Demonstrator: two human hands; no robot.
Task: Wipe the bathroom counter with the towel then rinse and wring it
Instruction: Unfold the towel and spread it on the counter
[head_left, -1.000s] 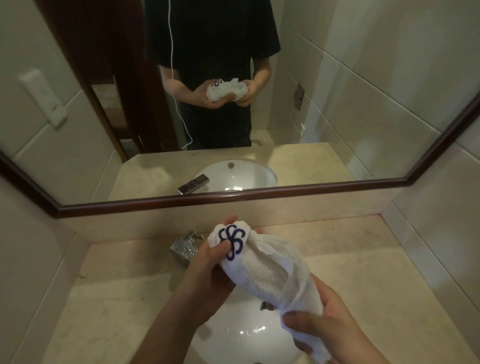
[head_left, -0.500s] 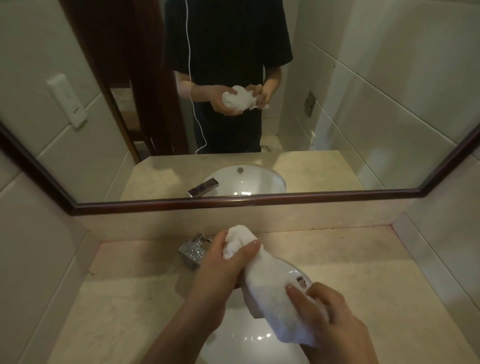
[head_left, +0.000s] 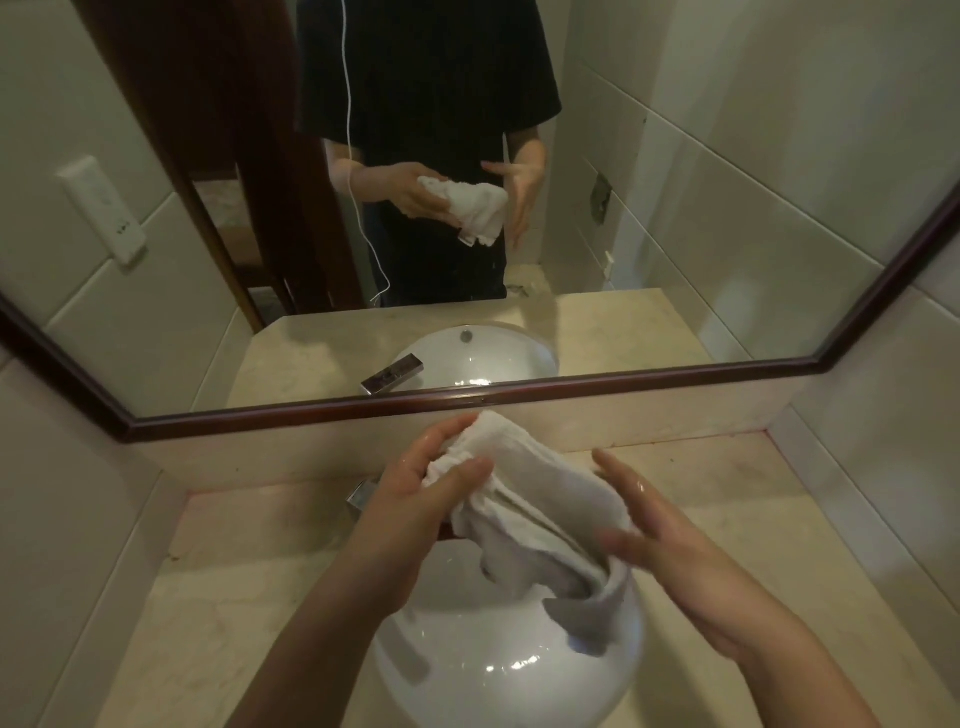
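Released from its earlier pinch, right hand (head_left: 675, 551) now lies spread, fingers straight beside the crumpled white terry towel (head_left: 530, 509); left hand (head_left: 415, 499) grips its bunched top above the glossy round sink (head_left: 493, 665) in the beige stone table (head_left: 208, 597).

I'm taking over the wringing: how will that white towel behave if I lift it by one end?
Probably floppy: the towel, gripped at its top by the left hand, sags in folds over the sink. Likely heavy for its size: the right hand glistens wet, so it may be soaked. Its textured cloth probably won't slip.
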